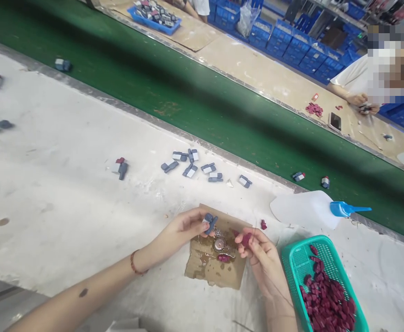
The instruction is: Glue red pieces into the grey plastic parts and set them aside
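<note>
My left hand (184, 229) pinches a small grey-blue plastic part (209, 222) over a stained piece of cardboard (211, 269). My right hand (262, 258) holds a small dark red piece (246, 240) between thumb and fingertips, just right of the cardboard. On the cardboard sits a small round glue-smeared lid (219, 244) with another red piece (223, 258) beside it. The two hands are a few centimetres apart.
A teal basket (293, 263) of several dark red pieces stands at my right. Several grey-blue parts (190, 170) lie on the white table beyond the cardboard. A green conveyor belt (202, 101) runs behind, carrying a few parts. A blue scoop (343, 210) lies on a white sheet. Another person sits across the belt.
</note>
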Demonstrator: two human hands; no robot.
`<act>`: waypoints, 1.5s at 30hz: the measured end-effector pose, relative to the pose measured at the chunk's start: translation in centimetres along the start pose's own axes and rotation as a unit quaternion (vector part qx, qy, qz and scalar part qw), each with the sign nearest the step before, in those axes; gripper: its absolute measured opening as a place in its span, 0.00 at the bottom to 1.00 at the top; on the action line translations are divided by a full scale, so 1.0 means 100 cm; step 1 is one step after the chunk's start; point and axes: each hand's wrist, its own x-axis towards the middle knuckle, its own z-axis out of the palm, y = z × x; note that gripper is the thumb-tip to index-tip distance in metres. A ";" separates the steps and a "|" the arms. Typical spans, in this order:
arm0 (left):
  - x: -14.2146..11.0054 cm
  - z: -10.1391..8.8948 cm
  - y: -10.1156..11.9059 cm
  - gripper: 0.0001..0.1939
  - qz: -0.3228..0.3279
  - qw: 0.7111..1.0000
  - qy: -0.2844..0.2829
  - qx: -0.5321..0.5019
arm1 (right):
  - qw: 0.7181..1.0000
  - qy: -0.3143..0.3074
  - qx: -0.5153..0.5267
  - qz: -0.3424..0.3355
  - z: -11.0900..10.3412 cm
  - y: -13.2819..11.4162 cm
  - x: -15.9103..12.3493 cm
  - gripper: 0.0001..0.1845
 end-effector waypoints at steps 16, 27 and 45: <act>0.005 -0.004 -0.011 0.23 -0.023 0.995 0.009 -0.099 | 0.919 0.053 -0.360 -0.152 0.007 0.025 -0.002 0.16; 0.003 -0.007 -0.009 0.29 -0.056 0.993 -0.013 -0.105 | 0.749 -0.009 -0.574 -0.330 0.018 0.032 0.005 0.21; -0.002 0.000 -0.014 0.13 0.058 0.996 -0.045 0.042 | 0.696 -0.032 -0.625 -0.352 0.018 0.032 0.005 0.19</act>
